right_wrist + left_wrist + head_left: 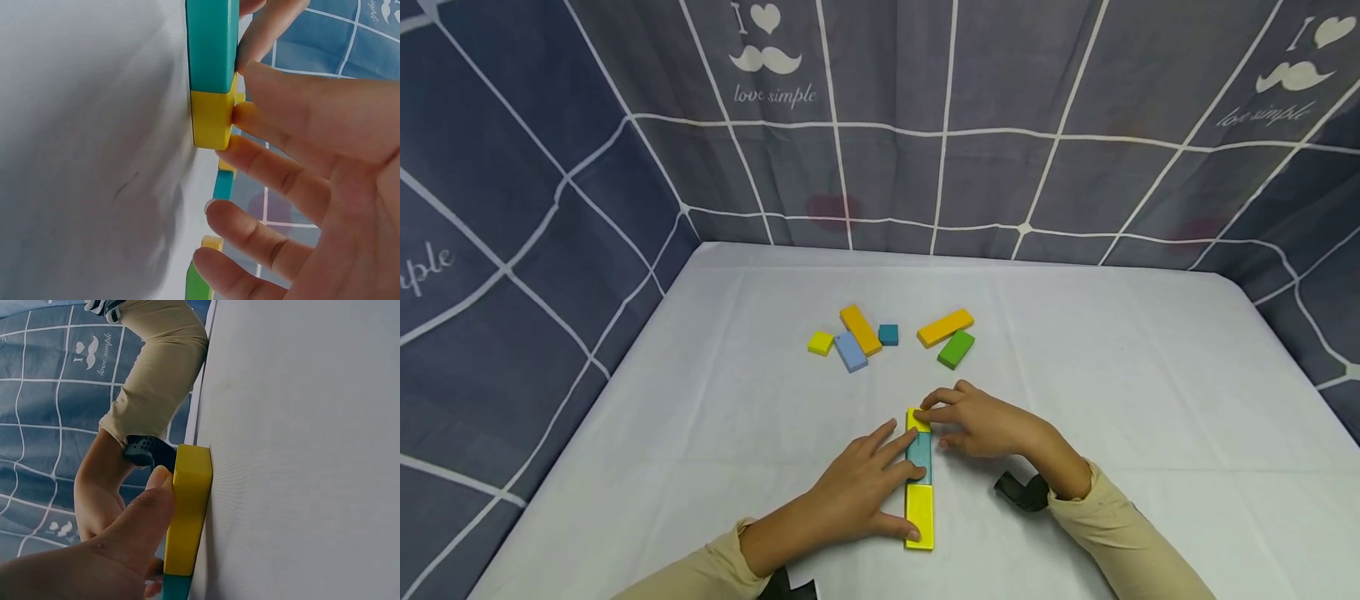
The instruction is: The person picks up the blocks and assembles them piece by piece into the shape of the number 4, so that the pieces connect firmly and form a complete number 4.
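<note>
Three blocks lie end to end in a straight row on the table: a small yellow block (917, 420), a teal block (921, 454) in the middle and a longer yellow block (920, 517) nearest the person. My left hand (868, 483) spreads over the row from the left. Its thumb rests on the longer yellow block and its fingertips touch the teal and small yellow ones. From the right, my right hand (988, 421) reaches to the far end. In the right wrist view, two of its fingers touch the small yellow block (211, 122) while the others extend past it.
Beyond the row lie an orange block (861, 330), a light blue block (851, 352), a yellow cube-like block (821, 342) and a dark teal block (888, 334). To their right are another orange block (945, 327) and a green block (956, 349). Grey checked curtains (887, 167) surround the white table (1112, 375).
</note>
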### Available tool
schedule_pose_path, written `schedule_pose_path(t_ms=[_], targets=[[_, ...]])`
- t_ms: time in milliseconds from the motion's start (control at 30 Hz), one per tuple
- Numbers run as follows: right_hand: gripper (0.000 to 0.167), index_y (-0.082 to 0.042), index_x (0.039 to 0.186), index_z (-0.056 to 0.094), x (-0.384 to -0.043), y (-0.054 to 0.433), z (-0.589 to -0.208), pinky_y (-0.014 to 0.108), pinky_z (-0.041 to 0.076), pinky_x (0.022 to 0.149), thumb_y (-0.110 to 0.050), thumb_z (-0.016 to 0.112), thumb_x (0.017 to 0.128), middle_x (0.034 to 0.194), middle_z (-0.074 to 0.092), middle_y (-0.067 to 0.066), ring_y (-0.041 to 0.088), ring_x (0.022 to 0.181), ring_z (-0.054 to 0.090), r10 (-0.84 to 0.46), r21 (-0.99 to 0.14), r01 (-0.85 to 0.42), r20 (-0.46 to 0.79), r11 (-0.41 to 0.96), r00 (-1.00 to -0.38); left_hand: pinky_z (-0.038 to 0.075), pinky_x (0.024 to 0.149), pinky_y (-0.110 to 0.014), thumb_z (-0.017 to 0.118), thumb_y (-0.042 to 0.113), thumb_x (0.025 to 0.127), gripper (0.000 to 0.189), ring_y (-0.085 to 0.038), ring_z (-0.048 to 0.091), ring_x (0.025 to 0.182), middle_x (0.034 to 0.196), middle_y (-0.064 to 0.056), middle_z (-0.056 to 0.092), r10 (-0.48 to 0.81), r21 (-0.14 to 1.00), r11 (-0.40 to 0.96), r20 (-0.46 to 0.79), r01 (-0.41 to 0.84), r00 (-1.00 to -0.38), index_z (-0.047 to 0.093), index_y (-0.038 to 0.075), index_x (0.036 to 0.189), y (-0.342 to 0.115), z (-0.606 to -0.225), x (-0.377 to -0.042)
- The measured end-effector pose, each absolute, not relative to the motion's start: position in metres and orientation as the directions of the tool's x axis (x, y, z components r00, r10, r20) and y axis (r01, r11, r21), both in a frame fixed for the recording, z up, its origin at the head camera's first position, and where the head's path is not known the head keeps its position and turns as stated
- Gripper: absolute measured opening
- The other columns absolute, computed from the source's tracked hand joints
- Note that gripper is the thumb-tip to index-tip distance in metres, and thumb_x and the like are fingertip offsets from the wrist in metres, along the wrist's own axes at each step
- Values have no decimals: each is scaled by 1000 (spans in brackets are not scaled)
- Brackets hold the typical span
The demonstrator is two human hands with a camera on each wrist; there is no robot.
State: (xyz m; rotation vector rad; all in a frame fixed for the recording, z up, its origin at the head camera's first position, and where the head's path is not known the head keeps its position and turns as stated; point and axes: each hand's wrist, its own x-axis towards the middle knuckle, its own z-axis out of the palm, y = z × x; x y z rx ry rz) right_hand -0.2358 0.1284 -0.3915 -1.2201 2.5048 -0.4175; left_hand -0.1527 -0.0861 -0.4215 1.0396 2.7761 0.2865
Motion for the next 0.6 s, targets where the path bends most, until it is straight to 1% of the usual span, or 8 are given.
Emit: schedule_pose_path(t_ms=[167,267,467,600], targets=[[44,-17,126,56,-238,129,-393,29,45,81,-18,66,83,124,55,-1,16,98,45,-794,-407,-693,-161,595,-587,38,98,-44,45,74,73,67,-28,35,131,148,-5,30,670,248,728,-64,639,-739,51,31,125,-87,-423,-152],[44,-17,126,56,-238,129,-394,29,45,81,-18,66,83,124,55,-1,17,98,45,-793,-423,-683,-169,595,-586,39,97,-43,43,75,73,68,-26,39,127,148,-5,30,676,249,723,-64,644,-734,51,32,125,-88,-424,-152],[44,-17,127,56,-238,129,-394,28,45,81,-19,65,83,124,54,-1,16,99,45,-796,-430,-682,-178,592,-579,40,95,-44,42,76,73,67,-30,36,128,148,-7,29,683,244,714,-39,656,-729,51,34,124,-89,-426,-151],[44,-17,126,56,-239,129,-393,28,45,82,-19,65,84,124,54,-1,16,99,46,-799,-427,-688,-170,587,-577,40,95,-45,42,76,73,66,-29,36,129,148,-9,28,681,248,713,-21,656,-732,51,34,124,-90,-427,-152]])
